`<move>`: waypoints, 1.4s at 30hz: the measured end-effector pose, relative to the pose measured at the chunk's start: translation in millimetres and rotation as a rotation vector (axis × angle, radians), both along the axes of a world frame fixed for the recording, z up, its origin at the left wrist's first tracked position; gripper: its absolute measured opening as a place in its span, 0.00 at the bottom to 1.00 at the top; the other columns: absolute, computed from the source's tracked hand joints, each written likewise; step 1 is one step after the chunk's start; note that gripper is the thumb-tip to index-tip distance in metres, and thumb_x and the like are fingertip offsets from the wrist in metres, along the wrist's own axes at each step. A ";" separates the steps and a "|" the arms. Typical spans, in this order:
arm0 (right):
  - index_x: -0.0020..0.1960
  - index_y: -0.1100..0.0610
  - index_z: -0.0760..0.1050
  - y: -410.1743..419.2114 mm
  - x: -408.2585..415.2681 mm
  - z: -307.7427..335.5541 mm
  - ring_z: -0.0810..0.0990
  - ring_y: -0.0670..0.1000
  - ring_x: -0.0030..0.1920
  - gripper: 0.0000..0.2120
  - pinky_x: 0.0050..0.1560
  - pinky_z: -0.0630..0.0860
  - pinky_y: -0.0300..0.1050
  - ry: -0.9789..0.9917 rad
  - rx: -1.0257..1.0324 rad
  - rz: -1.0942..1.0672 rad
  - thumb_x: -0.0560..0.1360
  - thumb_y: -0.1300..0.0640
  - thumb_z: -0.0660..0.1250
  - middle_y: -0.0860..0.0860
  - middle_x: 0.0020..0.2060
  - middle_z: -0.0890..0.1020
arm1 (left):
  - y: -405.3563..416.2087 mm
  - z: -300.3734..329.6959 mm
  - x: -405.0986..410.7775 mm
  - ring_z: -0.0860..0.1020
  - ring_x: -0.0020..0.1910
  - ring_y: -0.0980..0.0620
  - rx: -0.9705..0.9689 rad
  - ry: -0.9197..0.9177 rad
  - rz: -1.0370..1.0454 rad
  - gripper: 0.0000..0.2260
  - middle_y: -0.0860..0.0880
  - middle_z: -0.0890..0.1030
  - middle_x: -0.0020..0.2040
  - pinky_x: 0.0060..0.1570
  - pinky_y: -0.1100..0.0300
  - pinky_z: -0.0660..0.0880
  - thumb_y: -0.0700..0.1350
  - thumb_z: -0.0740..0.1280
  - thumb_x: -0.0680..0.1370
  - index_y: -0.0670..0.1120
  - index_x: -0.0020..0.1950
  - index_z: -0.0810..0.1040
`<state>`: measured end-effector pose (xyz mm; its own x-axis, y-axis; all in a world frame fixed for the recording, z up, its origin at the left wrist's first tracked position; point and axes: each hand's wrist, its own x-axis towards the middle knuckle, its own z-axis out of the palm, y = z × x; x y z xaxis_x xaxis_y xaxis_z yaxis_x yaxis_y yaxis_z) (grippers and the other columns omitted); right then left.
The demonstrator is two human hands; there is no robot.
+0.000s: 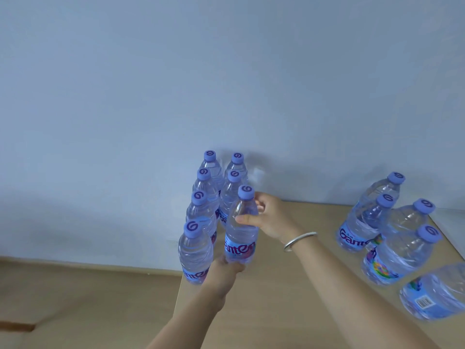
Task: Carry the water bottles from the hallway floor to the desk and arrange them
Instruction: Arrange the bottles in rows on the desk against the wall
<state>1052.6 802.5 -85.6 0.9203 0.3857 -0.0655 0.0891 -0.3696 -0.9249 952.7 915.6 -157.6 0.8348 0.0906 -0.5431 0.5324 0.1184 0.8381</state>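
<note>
Office: desk by bare wall

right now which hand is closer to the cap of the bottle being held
The right hand. Its fingers curl round the held bottle just beside and below the cap. The left hand holds the bottle's base, well below the cap.
</note>
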 end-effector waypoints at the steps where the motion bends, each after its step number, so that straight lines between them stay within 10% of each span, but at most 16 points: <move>1: 0.45 0.44 0.77 2.9 1.2 -3.7 0.79 0.48 0.51 0.15 0.57 0.74 0.46 0.003 -0.003 0.012 0.62 0.53 0.77 0.43 0.44 0.83 | 0.3 -2.0 1.4 0.68 0.42 0.51 0.012 0.016 0.029 0.08 0.48 0.74 0.40 0.49 0.58 0.65 0.32 0.61 0.72 0.43 0.47 0.75; 4: 0.47 0.44 0.74 9.9 4.8 -11.1 0.79 0.51 0.53 0.18 0.55 0.74 0.44 -0.011 -0.028 0.021 0.62 0.53 0.77 0.48 0.49 0.81 | -0.5 -7.7 8.4 0.61 0.37 0.50 0.039 0.077 0.098 0.12 0.48 0.65 0.34 0.40 0.58 0.62 0.28 0.55 0.71 0.44 0.36 0.67; 15: 0.52 0.48 0.73 24.9 19.2 -31.0 0.77 0.48 0.55 0.22 0.60 0.71 0.41 -0.029 -0.004 0.023 0.64 0.62 0.76 0.49 0.53 0.79 | -9.3 -14.4 30.9 0.66 0.40 0.50 -0.041 0.187 0.255 0.07 0.47 0.66 0.38 0.45 0.58 0.66 0.30 0.56 0.74 0.40 0.49 0.68; 21: 0.53 0.46 0.72 21.6 17.8 -33.0 0.73 0.34 0.51 0.23 0.51 0.67 0.22 -0.104 0.007 0.071 0.65 0.63 0.76 0.46 0.52 0.74 | -12.8 -19.3 37.1 0.67 0.50 0.47 -0.099 0.192 0.274 0.12 0.46 0.69 0.44 0.55 0.55 0.63 0.30 0.57 0.74 0.40 0.55 0.70; 29: 0.56 0.40 0.68 20.5 12.4 -37.9 0.73 0.46 0.60 0.27 0.66 0.69 0.48 -0.132 -0.031 0.071 0.66 0.60 0.75 0.48 0.56 0.71 | -21.9 -19.2 34.5 0.67 0.47 0.49 0.008 0.186 0.270 0.17 0.47 0.69 0.46 0.48 0.57 0.64 0.32 0.58 0.75 0.42 0.62 0.64; 32: 0.70 0.37 0.53 9.8 4.7 -39.1 0.68 0.26 0.56 0.43 0.58 0.65 0.23 -0.124 -0.025 0.051 0.65 0.55 0.76 0.35 0.57 0.70 | -24.6 -15.4 35.0 0.65 0.35 0.53 0.043 0.236 0.333 0.07 0.49 0.66 0.38 0.34 0.60 0.64 0.33 0.60 0.75 0.42 0.49 0.67; 35: 0.74 0.41 0.46 -17.8 -4.6 -35.4 0.65 0.25 0.60 0.49 0.57 0.60 0.20 -0.167 0.029 -0.139 0.65 0.50 0.75 0.33 0.60 0.68 | -32.9 -14.8 34.9 0.64 0.33 0.52 0.027 0.268 0.314 0.06 0.48 0.65 0.35 0.32 0.60 0.62 0.34 0.61 0.75 0.41 0.50 0.69; 38: 0.74 0.51 0.54 -65.5 -13.0 -27.2 0.70 0.40 0.63 0.39 0.65 0.65 0.38 -0.208 0.120 -0.391 0.70 0.57 0.73 0.46 0.61 0.71 | -45.3 -17.5 34.2 0.66 0.42 0.48 0.035 0.271 0.285 0.10 0.46 0.67 0.40 0.43 0.59 0.62 0.34 0.61 0.75 0.41 0.56 0.66; 42: 0.67 0.53 0.66 -151.1 -34.0 -12.3 0.74 0.33 0.54 0.25 0.61 0.70 0.41 -0.322 0.128 -0.800 0.72 0.61 0.69 0.44 0.55 0.75 | -71.6 -16.3 33.6 0.64 0.54 0.47 0.024 0.233 0.166 0.11 0.46 0.66 0.56 0.56 0.55 0.61 0.34 0.60 0.76 0.44 0.56 0.67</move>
<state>1018.6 651.4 -98.0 0.8844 -0.3976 0.2445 0.1120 -0.3278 -0.9381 986.3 844.0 -173.9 0.6603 0.2304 -0.7148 0.6862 0.2016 0.6989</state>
